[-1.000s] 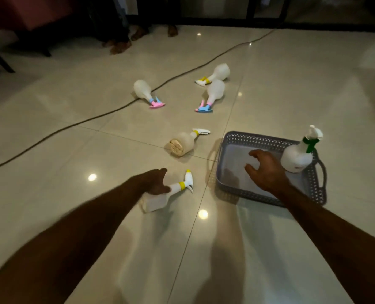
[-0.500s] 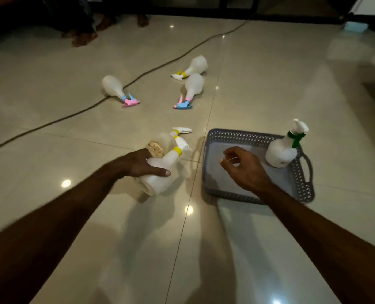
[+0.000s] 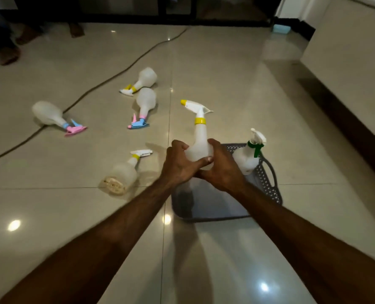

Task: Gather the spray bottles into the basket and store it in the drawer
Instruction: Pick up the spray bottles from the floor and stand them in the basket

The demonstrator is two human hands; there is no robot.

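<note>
Both hands grip a white spray bottle with a yellow collar (image 3: pixel 199 137), held upright above the grey perforated basket (image 3: pixel 267 185). My left hand (image 3: pixel 179 163) wraps its left side, my right hand (image 3: pixel 221 167) its right side. A green-collared bottle (image 3: pixel 247 157) stands upright in the basket's far right corner. Several bottles lie on the floor: a yellow-collared one (image 3: pixel 125 172) just left of my hands, a pink and blue one (image 3: pixel 146 104), another yellow one (image 3: pixel 146 79) behind it, and a pink-nozzled one (image 3: pixel 48 114) at far left.
A dark cable (image 3: pixel 107 81) runs diagonally across the tiled floor behind the bottles. A low light-coloured cabinet or wall (image 3: pixel 349 51) lines the right side. Feet of people (image 3: pixel 9 55) stand at the far left. A dark door frame closes the back.
My left hand lifted the yellow-collared bottle off the floor and carried it right, over the basket. My right hand rose from the basket and closed on the same bottle.
</note>
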